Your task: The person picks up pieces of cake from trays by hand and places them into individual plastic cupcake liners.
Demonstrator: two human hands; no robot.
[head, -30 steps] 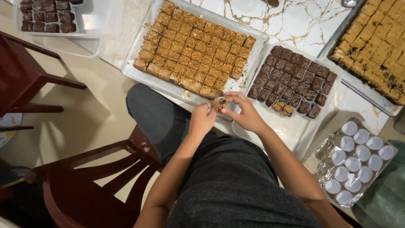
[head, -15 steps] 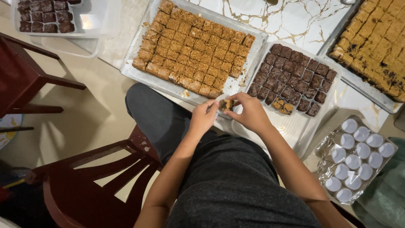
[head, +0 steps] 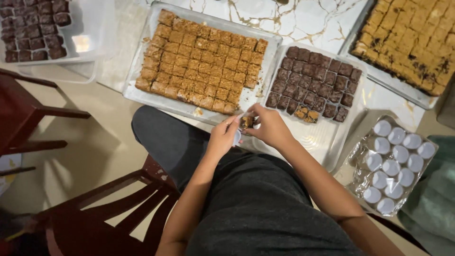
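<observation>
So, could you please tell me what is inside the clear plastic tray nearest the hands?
The clear plastic tray holds rows of dark chocolate-coated squares and two golden pieces; its near part is bare.

**Lighting and image quality: warm indoor light, moderate sharpness**

Illumination is warm, moderately bright and comes from above. The clear plastic lidded box of dark squares (head: 80, 42) shows a bright glare patch. The crinkled clear wrap over the white round cups (head: 395, 163) carries scattered specular highlights. The dark red wooden chair (head: 99, 208) throws soft shadows across the pale floor (head: 95, 142). The lower left corner falls dim. Centre detail is acceptably sharp; fine texture softens toward the frame edges, with mild wide-angle stretching there.
</observation>
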